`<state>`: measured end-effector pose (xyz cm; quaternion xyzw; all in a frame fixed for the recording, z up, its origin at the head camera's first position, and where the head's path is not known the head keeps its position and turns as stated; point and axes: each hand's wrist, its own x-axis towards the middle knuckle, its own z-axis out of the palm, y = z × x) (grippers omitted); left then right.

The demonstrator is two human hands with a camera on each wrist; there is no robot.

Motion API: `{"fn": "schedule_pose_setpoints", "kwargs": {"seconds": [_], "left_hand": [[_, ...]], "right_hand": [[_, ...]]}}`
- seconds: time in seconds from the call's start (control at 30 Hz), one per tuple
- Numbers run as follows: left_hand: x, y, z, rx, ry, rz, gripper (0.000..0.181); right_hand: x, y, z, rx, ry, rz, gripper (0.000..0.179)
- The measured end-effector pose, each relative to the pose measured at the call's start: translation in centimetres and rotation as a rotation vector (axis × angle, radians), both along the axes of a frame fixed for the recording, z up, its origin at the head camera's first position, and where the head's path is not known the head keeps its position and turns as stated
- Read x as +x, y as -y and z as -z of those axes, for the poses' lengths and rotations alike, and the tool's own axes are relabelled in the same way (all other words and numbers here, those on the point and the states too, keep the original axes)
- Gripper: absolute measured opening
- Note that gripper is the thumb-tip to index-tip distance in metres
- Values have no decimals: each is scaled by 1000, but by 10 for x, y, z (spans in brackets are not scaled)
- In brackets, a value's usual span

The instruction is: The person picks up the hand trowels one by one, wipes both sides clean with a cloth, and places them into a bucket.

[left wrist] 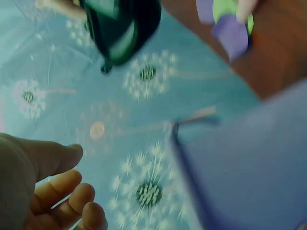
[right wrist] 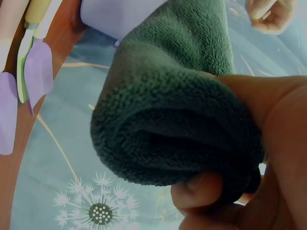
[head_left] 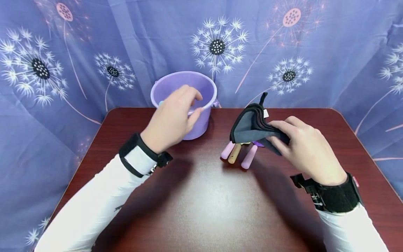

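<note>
My right hand (head_left: pixel 306 147) grips a folded dark grey cloth (head_left: pixel 248 131) between thumb and fingers, above the table. It has black edging, a hanging loop and a small white tag; the right wrist view shows its fuzzy pile (right wrist: pixel 168 62) rolled into a thick fold. My left hand (head_left: pixel 174 115) is over the near rim of a purple bucket (head_left: pixel 199 124), with nothing in its fingers. In the left wrist view its thumb and loosely bent fingers (left wrist: pixel 57 187) stand apart. A bit of something light blue (head_left: pixel 161 103) shows inside the bucket, mostly hidden by the left hand.
Several spatulas lie on the dark red-brown table (head_left: pixel 207 210), beneath and in front of the cloth: pink handles (head_left: pixel 249 157) and a wooden handle (head_left: pixel 234 154). Their purple heads (right wrist: pixel 38 67) and a green one show in the right wrist view. A blue dandelion-patterned curtain (head_left: pixel 176 38) surrounds the table.
</note>
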<state>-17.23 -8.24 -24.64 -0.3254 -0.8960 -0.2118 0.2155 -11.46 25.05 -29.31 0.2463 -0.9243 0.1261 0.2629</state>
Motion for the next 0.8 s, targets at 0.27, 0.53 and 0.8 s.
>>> {"fn": "schedule_pose_setpoints", "kwargs": {"seconds": [0.27, 0.53, 0.8], "left_hand": [[14, -27, 58, 18, 253, -10, 20], [3, -58, 114, 0, 500, -61, 30], [-13, -88, 144, -20, 644, -149, 41]], "right_hand": [[-3, -6, 1, -33, 39, 105, 28], [-3, -8, 0, -40, 42, 123, 29], [-3, -9, 0, -44, 38, 131, 30]]}}
